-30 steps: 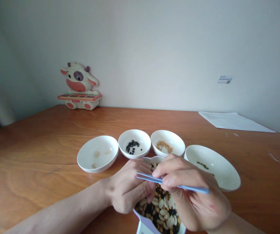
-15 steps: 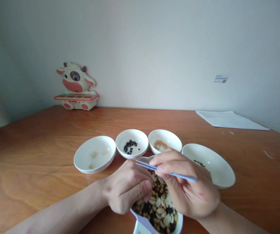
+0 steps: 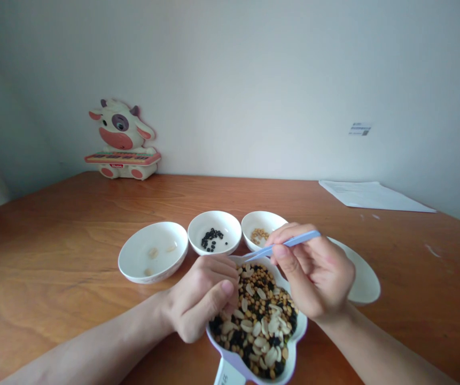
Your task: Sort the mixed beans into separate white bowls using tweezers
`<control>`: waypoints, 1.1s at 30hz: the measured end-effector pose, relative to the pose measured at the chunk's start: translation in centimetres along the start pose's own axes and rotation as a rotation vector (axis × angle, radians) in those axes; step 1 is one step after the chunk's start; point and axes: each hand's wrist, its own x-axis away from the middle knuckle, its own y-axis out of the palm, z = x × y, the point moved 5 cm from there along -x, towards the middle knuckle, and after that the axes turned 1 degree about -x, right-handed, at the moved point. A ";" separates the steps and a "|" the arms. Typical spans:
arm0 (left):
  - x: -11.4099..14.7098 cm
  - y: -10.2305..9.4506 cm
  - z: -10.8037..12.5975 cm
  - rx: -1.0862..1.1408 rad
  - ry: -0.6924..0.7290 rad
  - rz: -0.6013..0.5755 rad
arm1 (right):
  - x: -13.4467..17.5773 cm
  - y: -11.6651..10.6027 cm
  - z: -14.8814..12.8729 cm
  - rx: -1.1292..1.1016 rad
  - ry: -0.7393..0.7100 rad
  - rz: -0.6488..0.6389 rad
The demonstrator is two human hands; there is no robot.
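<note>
"Where are we looking?"

"Right hand [image 3: 318,272]! Thumb and fingers pinch the blue tweezers [image 3: 294,241], and their tips sit over the far rim of the petal-shaped tub [image 3: 302,327]."

"Which way do they run?"

"Slantwise: butt end up at the far right, tips down to the near left. The heap of peanuts and beans [image 3: 258,329] lies to the near side of those tips."

"And the left hand [image 3: 203,297]?"

"Fingers curled at the tub's left edge, knuckles near the tips; whether they grip the rim, I can't tell."

"Anything between the tips?"

"Too small to tell. Just beyond them stand the black-bean bowl [image 3: 213,219], far left, and the yellow-bean bowl [image 3: 262,218], far right."
</note>
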 end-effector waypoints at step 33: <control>0.6 -0.3 -0.3 -0.028 0.014 0.050 | -0.1 2.9 0.3 0.113 0.028 -0.479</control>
